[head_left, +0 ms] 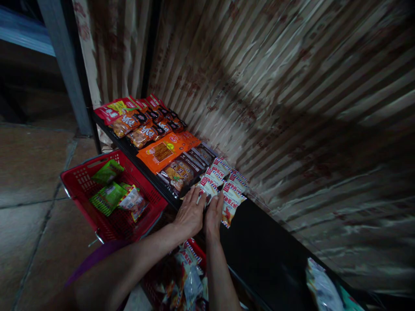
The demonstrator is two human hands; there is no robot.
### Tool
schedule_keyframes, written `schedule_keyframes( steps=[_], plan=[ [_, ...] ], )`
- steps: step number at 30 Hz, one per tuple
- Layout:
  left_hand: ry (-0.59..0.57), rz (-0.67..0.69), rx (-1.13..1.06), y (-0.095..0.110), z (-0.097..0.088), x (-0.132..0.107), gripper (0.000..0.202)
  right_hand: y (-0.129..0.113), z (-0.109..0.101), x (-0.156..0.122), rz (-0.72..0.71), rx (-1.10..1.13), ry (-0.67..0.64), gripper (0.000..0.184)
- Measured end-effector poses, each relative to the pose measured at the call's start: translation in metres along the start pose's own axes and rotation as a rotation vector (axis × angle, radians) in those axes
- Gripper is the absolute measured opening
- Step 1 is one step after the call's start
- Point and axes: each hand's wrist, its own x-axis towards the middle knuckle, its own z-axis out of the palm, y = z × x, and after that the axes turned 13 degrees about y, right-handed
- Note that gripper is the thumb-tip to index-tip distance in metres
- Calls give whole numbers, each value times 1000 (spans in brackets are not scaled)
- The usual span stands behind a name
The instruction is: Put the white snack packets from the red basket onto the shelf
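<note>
Both my hands lie at a white snack packet [209, 185] on the black shelf [266, 250]. My left hand [191, 214] rests at its lower left edge, fingers stretched out and touching it. On the lower right edge, my right hand [213, 216] has its fingers extended too; the thumbs are near each other. The packet's lower part is partly hidden by the hands. Matching white packets stand just behind it, and another white packet [231, 205] lies to its right. Directly left are dark brown potato-slice packets [180, 172].
An orange snack packet [162, 151], orange-black packets [147, 133] and red packets [115, 108] continue along the shelf. A red basket [119, 224] holds green packets. Below my arms, another container holds white packets [189, 263]. A pleated curtain [275, 108] hangs behind. A plastic-wrapped item [322, 285] lies right.
</note>
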Motion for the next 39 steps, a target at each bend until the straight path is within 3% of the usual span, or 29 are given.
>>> schedule_keyframes(
  steps=[7, 20, 39],
  plan=[
    [21, -8, -2, -10, 13, 4, 63, 4, 12, 23, 50, -12, 9, 78],
    [60, 0, -5, -17, 24, 8, 59, -4, 20, 32, 42, 2, -28, 82],
    [83, 6, 22, -16, 18, 11, 58, 2, 29, 35, 71, 15, 67, 77]
  ],
)
